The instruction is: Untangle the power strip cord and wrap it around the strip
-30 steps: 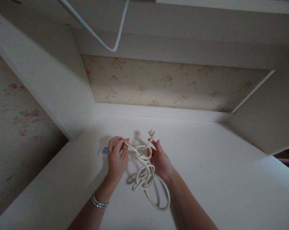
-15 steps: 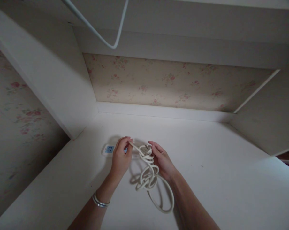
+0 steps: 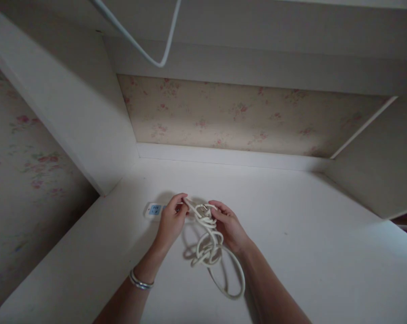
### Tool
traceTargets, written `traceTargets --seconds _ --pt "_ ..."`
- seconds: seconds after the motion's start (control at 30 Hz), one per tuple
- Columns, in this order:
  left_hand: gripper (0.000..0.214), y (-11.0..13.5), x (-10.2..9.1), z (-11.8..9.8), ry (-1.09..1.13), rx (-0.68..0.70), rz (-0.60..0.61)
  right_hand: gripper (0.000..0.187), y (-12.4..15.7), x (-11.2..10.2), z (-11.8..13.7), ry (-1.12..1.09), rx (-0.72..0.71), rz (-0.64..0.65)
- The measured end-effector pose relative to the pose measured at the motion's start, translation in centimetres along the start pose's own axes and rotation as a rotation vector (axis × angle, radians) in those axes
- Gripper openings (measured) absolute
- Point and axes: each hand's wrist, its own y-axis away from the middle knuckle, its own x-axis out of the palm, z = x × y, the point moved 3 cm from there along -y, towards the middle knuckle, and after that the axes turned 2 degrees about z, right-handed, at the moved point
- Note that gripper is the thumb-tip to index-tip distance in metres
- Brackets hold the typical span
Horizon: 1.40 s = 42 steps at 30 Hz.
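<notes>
To the right of the power strip (image 3: pixel 154 209), and a little nearer to the body: a cream cord (image 3: pixel 206 259), tangled in several loops, held up with both hands. Lying on the white table (image 3: pixel 301 261), the power strip itself, with blue socket faces, partly covered by the left hand (image 3: pixel 172 219). Fingers (image 3: pixel 179 196) of this hand drawn together, thumb against fingertips, with a strand of the cord pinched between. Farther to the right of the power strip, the right hand (image 3: pixel 230 228), fingers bent and almost closed, with hold of the cord beside the plug (image 3: pixel 205 209). Partly hidden there, so not possible to tell the exact part under the thumb. Between both hands, to the right of the power strip, metal pins of the plug. On the left wrist, nearer to the body than the power strip, silver bangles (image 3: pixel 140 283). Behind the power strip, flowered wallpaper (image 3: pixel 220 117).
</notes>
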Motion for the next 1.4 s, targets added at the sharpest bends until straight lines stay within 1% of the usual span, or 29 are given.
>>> traceTargets --seconds 0.1,0.2,0.37,0.43,0.5,0.57,0.67,0.7,0.77,0.83,0.9,0.97,1.07,1.13,1.2,1.27,1.4 --pt "0.033 0.2 0.3 -0.5 0.087 -0.005 0.024 0.035 -0.1 -0.1 0.0 0.002 -0.020 -0.028" --pt "0.039 0.4 0.4 -1.2 0.084 0.000 0.065 0.038 -0.4 -0.5 -0.2 0.016 -0.019 -0.069" --pt "0.041 0.7 0.5 -1.8 0.025 0.027 0.115 0.047 -1.0 -1.5 -0.5 0.185 -0.076 -0.237" --pt "0.042 0.9 0.6 -1.8 -0.008 0.044 0.139 0.048 -1.1 -1.7 -0.6 0.222 -0.082 -0.271" --pt "0.046 0.9 0.6 -1.8 -0.040 0.061 0.159 0.047 -1.1 -1.8 -0.5 0.207 -0.086 -0.269" --pt "0.050 1.0 0.6 -1.8 -0.068 0.078 0.168 0.041 -1.0 -2.0 -0.1 0.206 -0.128 -0.283" --pt "0.056 1.1 0.6 -1.6 -0.081 0.093 0.171 0.023 -0.5 -2.1 1.1 0.281 -0.294 -0.320" --pt "0.057 1.1 0.7 -1.6 -0.083 0.098 0.175 0.018 -0.3 -2.1 1.5 0.303 -0.343 -0.303" --pt "0.059 1.1 0.8 -1.4 -0.092 0.113 0.186 0.017 0.2 -1.7 2.0 0.332 -0.389 -0.201" --pt "0.062 1.2 1.0 -1.2 -0.111 0.139 0.201 0.021 0.6 -1.0 2.2 0.399 -0.364 -0.052" --pt "0.066 1.3 1.2 -1.2 -0.125 0.166 0.222 0.025 1.0 -0.3 2.1 0.524 -0.334 0.084" --pt "0.070 1.5 1.3 -1.3 -0.134 0.182 0.256 0.028 1.3 0.2 1.9 0.642 -0.314 0.165" --pt "0.077 2.0 1.5 -1.6 -0.175 0.207 0.324 0.030 1.5 0.4 1.7 0.679 -0.280 0.172" --pt "0.081 2.3 1.6 -1.7 -0.235 0.247 0.374 0.031 1.5 0.5 1.7 0.638 -0.254 0.161" --pt "0.082 2.5 1.8 -1.7 -0.298 0.289 0.399 0.028 1.5 0.5 1.7 0.581 -0.242 0.159" --pt "0.079 2.5 1.9 -1.5 -0.353 0.321 0.381 0.025 1.4 0.6 1.7 0.510 -0.230 0.152" --pt "0.069 2.5 2.1 -1.6 -0.456 0.391 0.288 0.025 1.2 0.4 1.4 0.299 -0.155 0.106"
